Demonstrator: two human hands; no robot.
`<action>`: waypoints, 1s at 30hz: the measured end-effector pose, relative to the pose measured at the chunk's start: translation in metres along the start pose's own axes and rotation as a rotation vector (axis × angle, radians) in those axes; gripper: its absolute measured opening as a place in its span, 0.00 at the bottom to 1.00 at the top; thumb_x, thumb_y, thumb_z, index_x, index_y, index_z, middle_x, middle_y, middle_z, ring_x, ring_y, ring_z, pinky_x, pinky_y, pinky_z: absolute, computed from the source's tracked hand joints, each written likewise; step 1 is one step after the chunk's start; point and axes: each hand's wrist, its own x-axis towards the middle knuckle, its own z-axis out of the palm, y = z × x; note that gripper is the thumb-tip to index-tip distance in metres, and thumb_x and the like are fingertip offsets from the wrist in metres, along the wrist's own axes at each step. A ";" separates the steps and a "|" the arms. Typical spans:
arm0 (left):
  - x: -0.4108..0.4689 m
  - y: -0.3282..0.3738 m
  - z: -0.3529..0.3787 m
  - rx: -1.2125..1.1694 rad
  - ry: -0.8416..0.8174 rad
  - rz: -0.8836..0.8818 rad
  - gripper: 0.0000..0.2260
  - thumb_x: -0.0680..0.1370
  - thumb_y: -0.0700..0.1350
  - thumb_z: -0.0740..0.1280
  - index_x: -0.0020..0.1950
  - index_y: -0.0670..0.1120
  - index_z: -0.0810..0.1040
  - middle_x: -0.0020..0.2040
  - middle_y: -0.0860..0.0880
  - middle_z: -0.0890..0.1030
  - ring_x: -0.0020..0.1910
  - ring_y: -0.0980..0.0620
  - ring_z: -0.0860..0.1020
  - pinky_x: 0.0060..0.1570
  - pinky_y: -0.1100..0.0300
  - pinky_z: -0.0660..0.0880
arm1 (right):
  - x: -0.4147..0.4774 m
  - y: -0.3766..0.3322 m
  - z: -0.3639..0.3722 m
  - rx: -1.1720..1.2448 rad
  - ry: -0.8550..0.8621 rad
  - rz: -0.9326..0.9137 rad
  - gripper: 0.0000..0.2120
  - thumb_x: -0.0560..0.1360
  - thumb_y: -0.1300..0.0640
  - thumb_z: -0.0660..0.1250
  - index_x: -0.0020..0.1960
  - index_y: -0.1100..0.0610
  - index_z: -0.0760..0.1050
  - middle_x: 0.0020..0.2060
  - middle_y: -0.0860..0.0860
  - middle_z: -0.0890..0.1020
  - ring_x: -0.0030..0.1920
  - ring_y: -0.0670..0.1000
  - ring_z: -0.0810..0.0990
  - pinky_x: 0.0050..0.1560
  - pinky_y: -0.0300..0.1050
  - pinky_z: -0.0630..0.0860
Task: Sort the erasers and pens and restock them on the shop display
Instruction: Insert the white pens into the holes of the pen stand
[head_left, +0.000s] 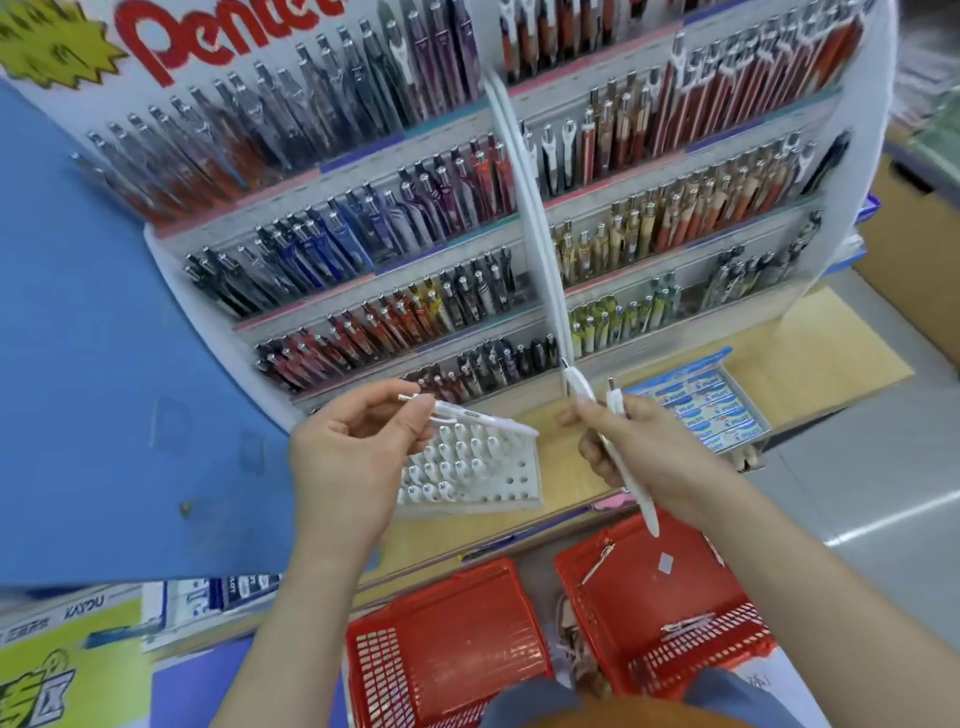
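My left hand (358, 447) pinches one white pen (488, 418) that lies crosswise above a white perforated pen holder (514, 483), where several white pens stand in the holes. My right hand (649, 452) grips a small bunch of white pens (631, 467), tips pointing down toward me. A box of blue-and-white erasers (711, 410) sits on the wooden shelf to the right. Below, two red baskets stand side by side: the left one (447, 649) looks bare, the right one (670, 629) holds a few white pens and a small white eraser.
A tall tiered display (467, 208) full of coloured pens rises behind the holder. A white cable (530, 208) hangs in front of it. A blue panel (104, 364) stands to the left. The wooden shelf (831, 353) and grey floor lie at right.
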 end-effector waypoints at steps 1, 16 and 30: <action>0.001 -0.003 -0.004 0.027 0.014 0.005 0.05 0.70 0.36 0.73 0.41 0.47 0.83 0.31 0.48 0.83 0.31 0.50 0.81 0.35 0.61 0.79 | 0.003 0.005 0.003 0.024 0.012 0.026 0.12 0.80 0.55 0.61 0.51 0.64 0.76 0.27 0.53 0.72 0.25 0.48 0.69 0.26 0.41 0.65; -0.001 -0.052 0.012 0.403 -0.145 0.219 0.01 0.72 0.45 0.74 0.41 0.51 0.84 0.33 0.56 0.82 0.34 0.55 0.80 0.38 0.52 0.78 | 0.027 0.065 0.044 0.104 0.211 0.089 0.05 0.74 0.64 0.69 0.43 0.57 0.74 0.24 0.49 0.69 0.21 0.47 0.63 0.22 0.37 0.61; 0.009 -0.079 0.036 0.605 -0.253 0.429 0.03 0.72 0.45 0.73 0.42 0.47 0.84 0.34 0.53 0.81 0.33 0.56 0.76 0.37 0.57 0.75 | 0.025 0.069 0.042 0.102 0.195 0.122 0.05 0.74 0.65 0.69 0.50 0.64 0.77 0.24 0.50 0.72 0.25 0.48 0.68 0.23 0.39 0.65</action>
